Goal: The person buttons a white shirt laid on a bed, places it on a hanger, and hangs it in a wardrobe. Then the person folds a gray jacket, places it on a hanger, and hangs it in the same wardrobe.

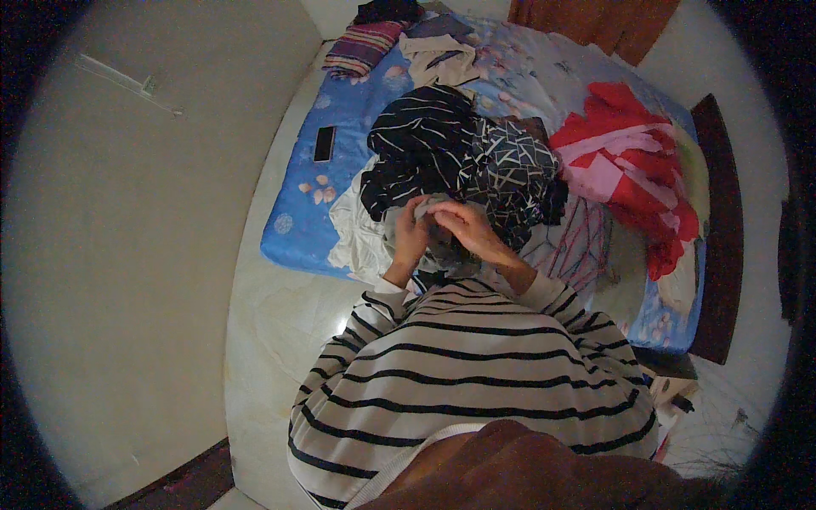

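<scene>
Close to my body, both hands meet over a grey cloth (398, 220). My left hand (411, 237) grips a gathered part of it, fingers bent. My right hand (468, 228) reaches in from the right, its fingertips at the same bunched fabric beside my left hand. The lower part of the cloth hangs between my wrists and is partly hidden. Just beyond lie a black garment with white stripes (421, 124) and a dark garment with a pale geometric pattern (513, 159). A white cloth (350, 226) lies crumpled at the left.
On the blue floral bed (287, 223) lie a smartphone (324, 144), a red and pink cloth (628, 166), a folded striped textile (363, 48) and a cream garment (437, 60). A dark headboard (720, 236) stands at the right, and a bare wall (159, 223) rises at the left.
</scene>
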A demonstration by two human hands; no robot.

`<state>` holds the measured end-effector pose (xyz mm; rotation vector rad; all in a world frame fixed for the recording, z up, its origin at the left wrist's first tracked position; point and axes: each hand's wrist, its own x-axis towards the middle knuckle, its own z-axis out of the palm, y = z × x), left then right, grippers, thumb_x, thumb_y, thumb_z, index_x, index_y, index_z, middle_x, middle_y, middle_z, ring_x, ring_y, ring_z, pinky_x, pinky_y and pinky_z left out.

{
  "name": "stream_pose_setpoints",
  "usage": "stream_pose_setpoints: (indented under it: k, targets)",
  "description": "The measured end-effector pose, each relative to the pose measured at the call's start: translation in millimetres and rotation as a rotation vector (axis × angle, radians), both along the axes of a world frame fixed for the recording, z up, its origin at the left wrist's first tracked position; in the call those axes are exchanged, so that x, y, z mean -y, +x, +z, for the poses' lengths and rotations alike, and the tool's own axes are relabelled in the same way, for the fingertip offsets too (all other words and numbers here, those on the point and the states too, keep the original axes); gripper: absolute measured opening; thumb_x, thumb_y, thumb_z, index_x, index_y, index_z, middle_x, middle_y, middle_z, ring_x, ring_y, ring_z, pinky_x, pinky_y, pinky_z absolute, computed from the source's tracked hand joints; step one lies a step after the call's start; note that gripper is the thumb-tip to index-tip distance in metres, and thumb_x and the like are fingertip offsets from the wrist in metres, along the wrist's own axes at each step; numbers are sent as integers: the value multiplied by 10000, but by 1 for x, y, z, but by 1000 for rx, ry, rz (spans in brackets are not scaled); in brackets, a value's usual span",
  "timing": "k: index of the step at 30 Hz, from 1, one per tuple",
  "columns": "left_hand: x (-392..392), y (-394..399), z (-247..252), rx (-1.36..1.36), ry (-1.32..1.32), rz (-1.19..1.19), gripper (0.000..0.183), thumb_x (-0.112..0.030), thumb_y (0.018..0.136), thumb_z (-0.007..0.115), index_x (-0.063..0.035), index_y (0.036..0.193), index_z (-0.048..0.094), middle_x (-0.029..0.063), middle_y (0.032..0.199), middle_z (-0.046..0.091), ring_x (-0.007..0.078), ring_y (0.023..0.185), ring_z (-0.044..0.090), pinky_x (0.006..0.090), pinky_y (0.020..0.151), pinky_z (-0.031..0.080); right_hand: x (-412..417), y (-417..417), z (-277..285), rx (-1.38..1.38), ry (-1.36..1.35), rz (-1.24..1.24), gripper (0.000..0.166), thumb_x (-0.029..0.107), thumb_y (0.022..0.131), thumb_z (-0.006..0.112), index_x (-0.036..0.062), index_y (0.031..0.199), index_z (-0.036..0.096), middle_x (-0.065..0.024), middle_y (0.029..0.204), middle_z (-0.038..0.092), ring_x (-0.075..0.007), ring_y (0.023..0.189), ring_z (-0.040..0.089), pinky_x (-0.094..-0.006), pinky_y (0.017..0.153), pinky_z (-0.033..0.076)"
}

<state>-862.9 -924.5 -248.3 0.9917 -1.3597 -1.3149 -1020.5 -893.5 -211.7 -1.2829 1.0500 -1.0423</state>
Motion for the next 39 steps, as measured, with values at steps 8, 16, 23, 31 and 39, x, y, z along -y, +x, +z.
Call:
stream_pose_setpoints:
  k: [8,16,23,31,39]
  targets:
    - [26,13,13,-408,449,-167,291,-134,962,402,2,1130,597,77,1040,652,199,910,635,338,817,513,-1,-25,-69,-465,-189,-182,595,11,778,674,63,1324,443,-114,1185,557,-253,1101,562,-355,921,478]
    - [29,32,39,-409,575,-127,316,-228,954,429,-12,1082,622,63,973,628,188,849,589,320,766,475,4,-64,-118,-361,357,-202,381,6,786,653,3,1166,617,-122,981,649,-268,957,636,-365,840,521]
    - [61,112,-29,209,162,-281,239,-153,906,569,14,1065,631,98,1010,652,214,900,625,364,806,506,-8,-145,-86,-326,-223,51,260,169,931,571,-15,1107,625,-111,1070,647,-233,1000,617,-370,860,497]
    - [36,93,2,-596,601,-308,350,-224,912,592,-30,1202,568,122,1155,635,237,1032,622,393,904,511,-3,-114,-33,986,460,-76,370,323,941,527,38,1173,566,-101,1157,625,-265,1106,563,-425,1032,370]
    - [40,90,-17,-762,918,-396,294,-236,922,574,-72,1166,580,110,1170,624,255,1041,614,420,892,511,2,-131,-67,786,279,-232,327,236,952,496,52,1217,551,-85,1189,612,-229,1134,553,-389,979,430]
